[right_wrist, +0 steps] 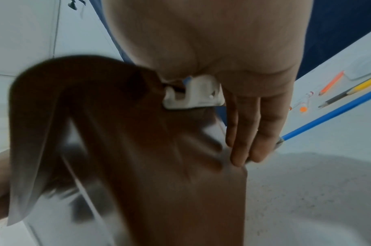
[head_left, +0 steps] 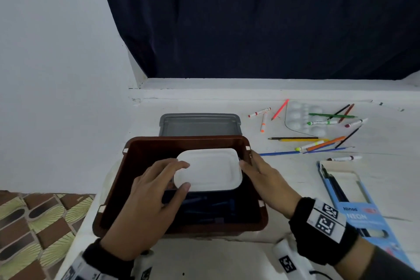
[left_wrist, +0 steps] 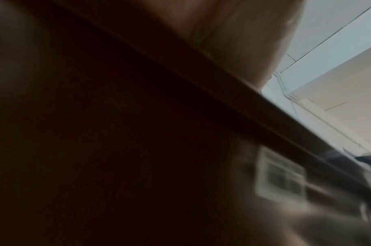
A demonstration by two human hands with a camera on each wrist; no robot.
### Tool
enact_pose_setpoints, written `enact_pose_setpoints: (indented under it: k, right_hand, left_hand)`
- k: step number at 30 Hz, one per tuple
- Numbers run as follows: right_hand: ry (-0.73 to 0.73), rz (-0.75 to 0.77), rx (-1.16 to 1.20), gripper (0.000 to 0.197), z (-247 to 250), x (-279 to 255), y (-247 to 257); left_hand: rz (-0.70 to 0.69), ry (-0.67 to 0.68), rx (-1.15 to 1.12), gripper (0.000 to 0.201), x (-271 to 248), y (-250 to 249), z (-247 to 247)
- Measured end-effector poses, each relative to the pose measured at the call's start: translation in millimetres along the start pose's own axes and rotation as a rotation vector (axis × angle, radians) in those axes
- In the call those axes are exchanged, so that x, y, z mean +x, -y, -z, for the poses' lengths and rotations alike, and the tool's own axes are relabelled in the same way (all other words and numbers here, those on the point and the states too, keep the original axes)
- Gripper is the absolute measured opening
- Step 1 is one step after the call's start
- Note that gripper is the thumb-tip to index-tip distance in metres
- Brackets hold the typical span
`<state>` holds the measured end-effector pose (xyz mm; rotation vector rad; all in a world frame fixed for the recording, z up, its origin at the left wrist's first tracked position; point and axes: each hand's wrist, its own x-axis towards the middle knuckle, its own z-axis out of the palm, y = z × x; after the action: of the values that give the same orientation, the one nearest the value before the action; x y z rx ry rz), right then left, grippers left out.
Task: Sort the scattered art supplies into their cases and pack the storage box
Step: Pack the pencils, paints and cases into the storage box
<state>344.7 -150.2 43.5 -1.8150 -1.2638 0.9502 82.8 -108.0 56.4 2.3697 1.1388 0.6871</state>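
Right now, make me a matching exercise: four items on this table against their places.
Items:
1. white-lidded container
2. grey lid
3. blue brush pack
4. paint palette

Places:
A. far right, under scattered pens
B. inside the brown storage box
C. right of the right hand
D. behind the box

Pairs: 1-B, 2-D, 3-C, 4-A

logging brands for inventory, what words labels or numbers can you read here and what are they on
"Ninsa" and "NEON": on the blue brush case, beside the right hand.
Smaller print under "NEON": too blurred to read.
Printing on the markers: too small to read.
Wrist bands: black-and-white square codes only, no words.
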Motion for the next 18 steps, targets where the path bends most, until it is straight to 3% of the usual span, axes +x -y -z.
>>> enact_pose_setpoints:
  k: [5,12,18]
  right_hand:
    - [0.043,0.033,-0.069,0.055,33.9,-11.5,-18.2]
    - [-0.087,0.168,-0.031,0.015,125.1,-28.6,-78.0]
    - [-0.099,0.186,-0.073,0.009,222.6,-32.6,-142.9]
  left_hand:
    - [-0.063,-0.056,-0.134,0.031,11.5,-43.7,-34.7]
    - [-0.095,-0.205,-0.215,0.016,40.2,-113.9,-93.0]
    - [-0.079,-0.175,-0.276,0.014,61.5,-185.0,-161.0]
